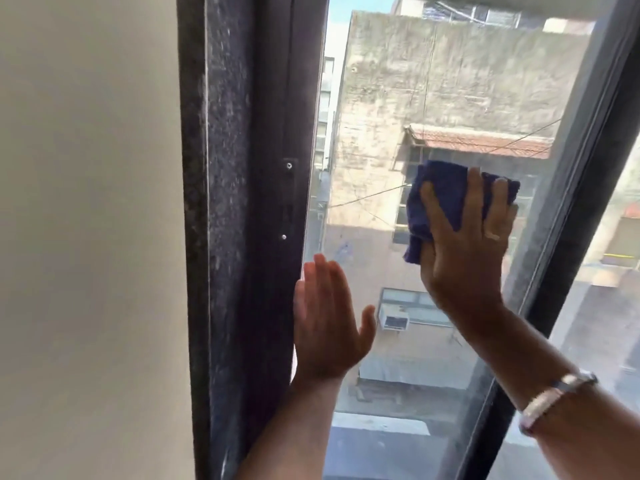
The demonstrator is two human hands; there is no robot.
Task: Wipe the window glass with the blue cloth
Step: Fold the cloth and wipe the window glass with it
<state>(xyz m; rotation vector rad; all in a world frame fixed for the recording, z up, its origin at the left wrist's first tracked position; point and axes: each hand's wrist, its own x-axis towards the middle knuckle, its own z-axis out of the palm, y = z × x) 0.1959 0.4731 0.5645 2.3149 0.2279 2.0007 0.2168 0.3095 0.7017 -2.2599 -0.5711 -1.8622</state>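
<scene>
The window glass (398, 109) fills the middle of the view, set in a dark frame. A folded blue cloth (443, 195) lies flat against the pane at mid-height on the right. My right hand (467, 237) presses on the cloth with fingers spread, a ring on one finger and a metal watch on the wrist. My left hand (325, 323) is flat and open against the lower left of the glass, beside the frame, holding nothing.
A dusty dark window frame (235, 202) with two screws runs down the left, next to a cream wall (90, 237). A dark mullion (588, 168) slants down the right side. Buildings and an air conditioner show through the glass.
</scene>
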